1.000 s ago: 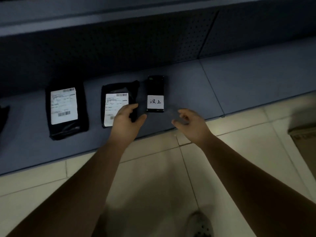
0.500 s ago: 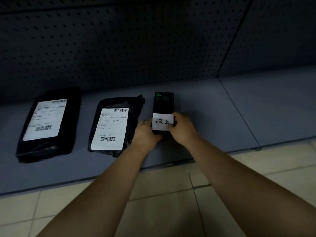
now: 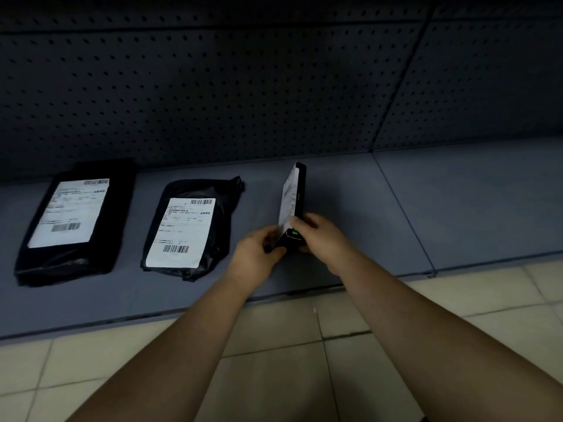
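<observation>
Holding the slim black box [image 3: 300, 190] tipped up on its long edge, I have its near end pinched between both hands. My left hand [image 3: 259, 254] curls its fingers [image 3: 268, 237] against the left face, just below the white label [image 3: 288, 196] stuck there. My right hand [image 3: 321, 239] wraps its fingers [image 3: 301, 222] round the right face. A small green mark [image 3: 294, 232] shows on the near end, between my hands. The far end reaches away over the grey shelf [image 3: 396, 208]; whether the lower edge touches it I cannot tell. Two black parcels lie flat to the left, the nearer parcel [image 3: 189, 226] close to my left hand, the farther parcel [image 3: 73, 217] well apart.
</observation>
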Demonstrator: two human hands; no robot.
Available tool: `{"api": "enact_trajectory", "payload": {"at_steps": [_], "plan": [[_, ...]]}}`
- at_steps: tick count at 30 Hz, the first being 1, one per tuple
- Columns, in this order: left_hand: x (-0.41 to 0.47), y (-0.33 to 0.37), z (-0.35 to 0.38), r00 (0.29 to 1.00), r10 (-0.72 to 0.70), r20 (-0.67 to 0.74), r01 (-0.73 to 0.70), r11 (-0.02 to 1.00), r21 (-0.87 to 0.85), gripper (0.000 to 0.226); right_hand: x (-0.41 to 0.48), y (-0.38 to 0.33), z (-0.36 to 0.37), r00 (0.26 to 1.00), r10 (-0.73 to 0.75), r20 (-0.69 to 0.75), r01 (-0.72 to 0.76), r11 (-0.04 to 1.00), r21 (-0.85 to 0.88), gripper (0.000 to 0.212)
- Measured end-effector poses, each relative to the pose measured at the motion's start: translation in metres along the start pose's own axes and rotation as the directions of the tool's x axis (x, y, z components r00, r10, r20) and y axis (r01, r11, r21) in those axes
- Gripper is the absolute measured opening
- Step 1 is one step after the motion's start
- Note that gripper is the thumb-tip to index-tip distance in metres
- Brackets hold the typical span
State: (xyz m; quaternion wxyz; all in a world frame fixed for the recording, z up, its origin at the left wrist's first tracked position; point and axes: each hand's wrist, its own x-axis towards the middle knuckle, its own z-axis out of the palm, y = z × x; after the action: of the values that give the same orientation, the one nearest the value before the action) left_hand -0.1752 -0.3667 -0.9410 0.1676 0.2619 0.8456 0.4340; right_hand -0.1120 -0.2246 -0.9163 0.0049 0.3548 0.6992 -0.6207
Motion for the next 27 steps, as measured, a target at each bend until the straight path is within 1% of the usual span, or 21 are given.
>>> {"api": "enact_trajectory", "payload": {"at_steps": [2,4,6,7,9,11,13,16,19,21,23,24,25,27], "plan": [[-0.001,-0.001,0.002,0.999,0.033,-0.027,-0.031,0.999,0.044,0.041,-0.001,-0.001,0.002,1.000,-0.001,0.029,0.000,0.999,0.038,0.031],[-0.002,0.000,0.005,0.998,0.046,-0.051,-0.044,0.998,0.041,0.040,0.001,-0.003,-0.001,1.000,0.016,0.027,-0.018,0.997,0.081,0.022],[-0.002,0.002,0.008,0.995,0.073,-0.065,-0.071,0.997,0.042,0.038,0.002,-0.003,-0.010,0.999,0.032,-0.014,-0.031,0.998,0.062,0.013],[-0.001,0.003,0.009,0.994,0.082,-0.068,-0.080,0.996,0.037,0.037,0.002,-0.002,-0.016,0.998,0.041,-0.056,-0.040,0.999,0.029,0.010],[0.003,0.005,0.012,0.999,0.037,-0.040,-0.036,0.999,0.022,0.034,0.003,0.005,-0.028,0.989,0.061,-0.133,-0.074,0.993,-0.095,0.009],[0.010,0.006,0.014,0.999,-0.037,0.002,0.037,0.999,0.001,0.035,0.004,0.013,-0.034,0.986,0.070,-0.153,-0.105,0.966,-0.236,0.022],[0.016,0.007,0.016,0.996,-0.086,0.025,0.086,0.996,-0.024,0.041,0.004,0.015,-0.033,0.988,0.057,-0.143,-0.094,0.959,-0.268,0.028],[0.019,0.008,0.015,0.994,-0.104,0.044,0.106,0.993,-0.045,0.046,0.001,0.015,-0.026,0.991,0.028,-0.129,-0.056,0.975,-0.216,0.030],[0.015,0.011,0.009,0.999,-0.042,0.018,0.044,0.987,-0.157,0.047,-0.002,0.010,-0.018,0.982,-0.048,-0.180,0.036,0.997,-0.074,0.035],[0.014,0.019,0.000,0.998,0.029,-0.061,-0.043,0.971,-0.236,0.048,-0.002,-0.001,-0.017,0.968,-0.112,-0.224,0.130,0.989,0.070,0.038],[0.017,0.030,-0.016,0.981,0.090,-0.169,-0.134,0.955,-0.266,0.051,-0.004,-0.017,-0.020,0.966,-0.149,-0.209,0.195,0.957,0.217,0.038],[0.019,0.034,-0.027,0.966,0.127,-0.226,-0.180,0.956,-0.230,0.053,-0.005,-0.025,-0.023,0.968,-0.163,-0.193,0.210,0.944,0.255,0.037],[0.023,0.038,-0.039,0.942,0.188,-0.278,-0.235,0.961,-0.145,0.055,-0.007,-0.032,-0.027,0.970,-0.171,-0.176,0.216,0.935,0.281,0.036],[0.031,0.041,-0.062,0.879,0.349,-0.323,-0.328,0.937,0.120,0.054,-0.011,-0.038,-0.038,0.975,-0.176,-0.133,0.207,0.938,0.279,0.036]]}}
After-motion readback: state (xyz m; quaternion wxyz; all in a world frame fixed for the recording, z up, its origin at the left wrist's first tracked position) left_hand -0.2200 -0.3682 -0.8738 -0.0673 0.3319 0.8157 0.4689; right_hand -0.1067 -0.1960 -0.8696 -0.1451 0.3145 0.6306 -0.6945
